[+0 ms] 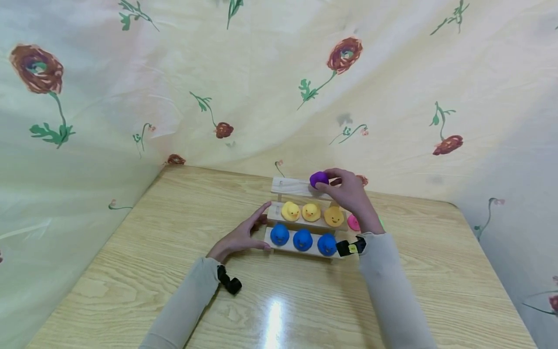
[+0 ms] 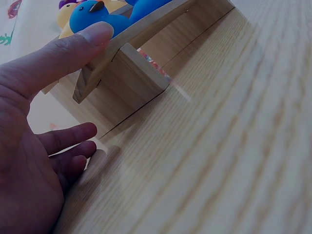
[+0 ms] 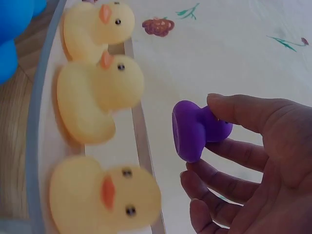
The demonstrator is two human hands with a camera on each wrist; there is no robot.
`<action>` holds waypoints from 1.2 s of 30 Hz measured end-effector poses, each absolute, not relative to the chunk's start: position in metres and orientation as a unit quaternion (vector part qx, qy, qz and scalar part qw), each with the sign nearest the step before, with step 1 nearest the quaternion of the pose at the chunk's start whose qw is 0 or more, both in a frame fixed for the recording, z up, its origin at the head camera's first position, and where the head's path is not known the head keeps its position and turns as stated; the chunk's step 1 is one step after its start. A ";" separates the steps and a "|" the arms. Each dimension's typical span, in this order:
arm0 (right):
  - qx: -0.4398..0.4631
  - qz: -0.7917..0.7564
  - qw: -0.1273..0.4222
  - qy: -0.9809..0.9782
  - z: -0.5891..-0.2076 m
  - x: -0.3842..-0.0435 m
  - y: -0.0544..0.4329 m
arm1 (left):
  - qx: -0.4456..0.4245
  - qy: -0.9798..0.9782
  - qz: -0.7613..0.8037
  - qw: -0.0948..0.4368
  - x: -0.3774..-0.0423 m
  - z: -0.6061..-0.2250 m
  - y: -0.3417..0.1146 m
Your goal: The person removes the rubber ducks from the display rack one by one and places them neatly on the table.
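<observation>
A purple rubber duck (image 1: 319, 180) is pinched between the thumb and fingers of my right hand (image 1: 348, 191), over the top step of a three-step wooden rack (image 1: 287, 186). The right wrist view shows that duck (image 3: 190, 131) tipped, its flat base facing left. Three yellow rubber ducks (image 1: 311, 212) stand along the middle step and three blue rubber ducks (image 1: 302, 240) along the bottom one. My left hand (image 1: 240, 237) spreads at the rack's left end. In the left wrist view its thumb (image 2: 68, 58) lies at the bottom step's end beside a blue duck (image 2: 97, 19); the other fingers are loosely bent.
Right of the rack, a pink object (image 1: 353, 222) and a sliver of something green (image 1: 381, 222) show partly behind my right forearm. The rack stands on a wood-grain table (image 1: 209, 194). Flowered cloth (image 1: 261, 87) hangs behind the table and at its sides.
</observation>
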State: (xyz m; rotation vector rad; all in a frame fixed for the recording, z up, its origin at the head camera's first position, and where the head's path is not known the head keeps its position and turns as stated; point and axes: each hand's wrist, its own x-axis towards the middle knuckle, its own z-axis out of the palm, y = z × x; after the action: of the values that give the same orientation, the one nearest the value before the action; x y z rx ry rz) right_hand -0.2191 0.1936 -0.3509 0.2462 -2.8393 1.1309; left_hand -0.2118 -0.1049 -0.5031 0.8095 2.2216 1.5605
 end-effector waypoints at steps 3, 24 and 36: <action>0.069 0.369 0.034 -0.926 -0.349 -0.216 0.202 | 0.281 0.776 0.544 0.153 -0.212 -0.503 -0.105; 0.034 0.368 0.023 -0.929 -0.350 -0.206 0.242 | 0.270 0.778 0.545 0.157 -0.213 -0.503 -0.103; 0.027 0.372 0.037 -0.927 -0.353 -0.197 0.267 | 0.269 0.780 0.542 0.158 -0.211 -0.500 -0.102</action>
State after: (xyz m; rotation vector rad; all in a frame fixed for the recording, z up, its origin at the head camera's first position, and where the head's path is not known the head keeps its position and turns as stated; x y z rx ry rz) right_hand -0.1973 0.2671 -0.3528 0.0824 -2.8459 1.1425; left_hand -0.2109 -0.1023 -0.5004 0.7699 2.2312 1.5507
